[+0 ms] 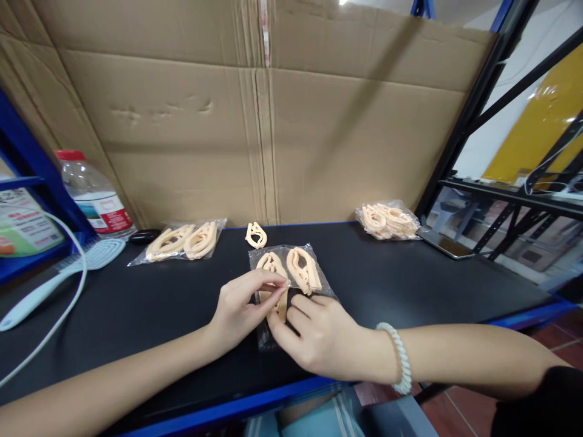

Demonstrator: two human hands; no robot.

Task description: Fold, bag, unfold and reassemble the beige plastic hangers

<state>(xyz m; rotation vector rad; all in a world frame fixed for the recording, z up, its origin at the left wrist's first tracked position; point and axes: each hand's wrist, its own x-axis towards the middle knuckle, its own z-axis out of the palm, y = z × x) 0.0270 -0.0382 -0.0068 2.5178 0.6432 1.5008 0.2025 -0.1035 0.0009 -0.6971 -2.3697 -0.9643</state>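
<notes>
A clear plastic bag (pixel 323 276) lies on the black table in front of me, with beige folding hangers (pixel 304 270) inside its far part. My left hand (pixel 246 300) pinches the bag's edge between thumb and fingertips. Just to its right, my right hand (pixel 314 331) has its fingers curled round the near end of a beige folding hanger (pixel 279 306) at the bag's opening. Part of this hanger is hidden behind the fingers, so how far it sits inside the bag is unclear. A single folded hanger (pixel 256 235) lies beyond the bag.
Bagged hangers (pixel 182 243) lie at the back left, and another filled bag (pixel 388 220) at the back right beside a phone-like slab (pixel 446 243). On the left are a hairbrush (pixel 68 276), a white cable (pixel 75 297) and a bottle (pixel 98 200). Cardboard (pixel 341 121) walls the back.
</notes>
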